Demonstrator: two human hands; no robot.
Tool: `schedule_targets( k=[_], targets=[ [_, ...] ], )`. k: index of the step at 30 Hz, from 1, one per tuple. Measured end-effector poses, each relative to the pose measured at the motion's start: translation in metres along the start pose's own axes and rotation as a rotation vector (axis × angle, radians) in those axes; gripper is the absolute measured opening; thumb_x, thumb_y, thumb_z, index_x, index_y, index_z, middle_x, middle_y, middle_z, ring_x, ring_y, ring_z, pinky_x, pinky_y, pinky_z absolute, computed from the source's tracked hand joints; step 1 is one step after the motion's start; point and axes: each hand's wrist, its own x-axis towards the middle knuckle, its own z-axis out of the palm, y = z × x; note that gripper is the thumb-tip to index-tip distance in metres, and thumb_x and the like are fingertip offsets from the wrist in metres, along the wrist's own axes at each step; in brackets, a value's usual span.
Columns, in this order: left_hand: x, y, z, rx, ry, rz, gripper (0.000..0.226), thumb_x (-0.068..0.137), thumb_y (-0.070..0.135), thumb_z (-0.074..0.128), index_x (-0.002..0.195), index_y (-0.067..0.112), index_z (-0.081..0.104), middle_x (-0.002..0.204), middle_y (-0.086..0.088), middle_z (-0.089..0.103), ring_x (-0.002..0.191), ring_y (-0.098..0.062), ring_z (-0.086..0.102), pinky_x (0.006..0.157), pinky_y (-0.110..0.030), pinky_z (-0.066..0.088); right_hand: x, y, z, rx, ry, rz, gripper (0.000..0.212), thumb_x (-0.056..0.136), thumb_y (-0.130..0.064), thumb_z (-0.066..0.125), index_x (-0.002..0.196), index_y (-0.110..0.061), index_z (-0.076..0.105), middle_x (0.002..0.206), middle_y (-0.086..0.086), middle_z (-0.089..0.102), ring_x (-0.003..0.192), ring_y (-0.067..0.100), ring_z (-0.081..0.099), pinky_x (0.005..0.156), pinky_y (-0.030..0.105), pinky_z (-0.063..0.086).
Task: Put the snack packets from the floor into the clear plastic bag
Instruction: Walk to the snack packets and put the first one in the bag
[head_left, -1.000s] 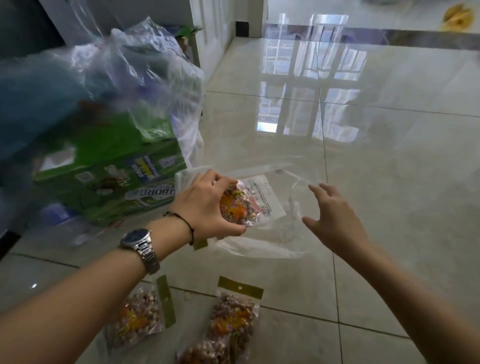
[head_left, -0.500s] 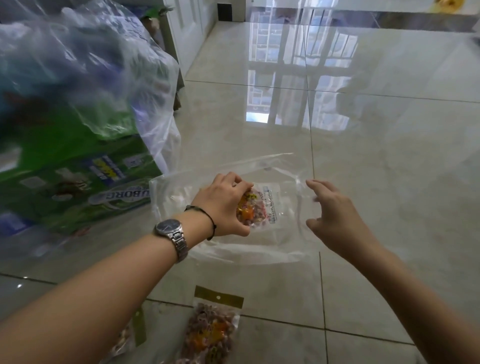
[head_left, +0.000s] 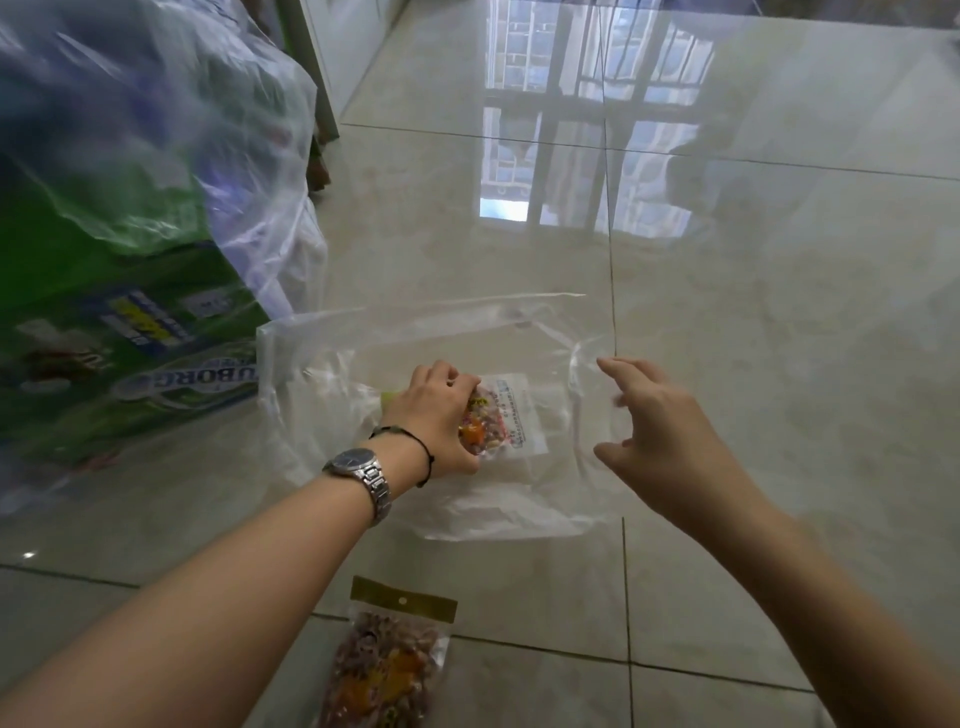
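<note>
The left hand (head_left: 439, 415) was curled tight around a snack packet (head_left: 496, 418). The fingers were on top of it and the thumb was under it. The packet was see-through, with a white label on one side and little orange and pink bits inside. The hand and the packet were inside the mouth of the clear plastic bag (head_left: 363, 353), which lay flat on the floor (head_left: 779, 364). A silver watch (head_left: 361, 475) and a thin black band (head_left: 410, 441) were on that wrist.

The right hand (head_left: 660, 441) was open, with the fingers spread and bent a little. It had nothing in it that I could see. It was at the right side of the bag's mouth, very near the thin plastic, but I could not tell if it was touching it.

Another snack packet (head_left: 387, 670) lay on the floor close to the bottom edge of the view, between the two arms. It had a gold strip with a small hole at its top, and it was not in the bag.

On the left side of the floor stood a green box (head_left: 130, 338) with writing on it. A big crinkly plastic sheet (head_left: 156, 130) lay over the top of it. The shiny tiles showed a window's reflection (head_left: 587, 130) farther away.
</note>
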Motion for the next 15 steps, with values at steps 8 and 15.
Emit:
schedule_targets(
  k=[8,15],
  targets=[
    [-0.002,-0.021,0.009,-0.041,-0.023,-0.068,0.085,0.065,0.026,0.076,0.137,0.02,0.03,0.135,-0.007,0.031,0.126,-0.026,0.03,0.089,-0.036,0.048,0.0,-0.002,-0.001,0.009,-0.009,0.004,0.079,0.072,0.003,0.07,0.14,-0.013,0.032,0.142,0.004,0.041,0.121,0.02,0.049,0.096,0.037,0.05],
    [-0.006,-0.031,0.018,-0.163,-0.056,-0.109,0.083,0.066,0.028,0.076,0.136,0.021,0.033,0.137,-0.006,0.031,0.128,-0.025,0.029,0.098,-0.039,0.044,-0.001,-0.005,-0.003,0.044,0.002,0.02,0.077,0.072,0.0,0.072,0.139,-0.011,0.035,0.137,0.005,0.045,0.107,0.015,0.054,0.09,0.037,0.053]
  ],
)
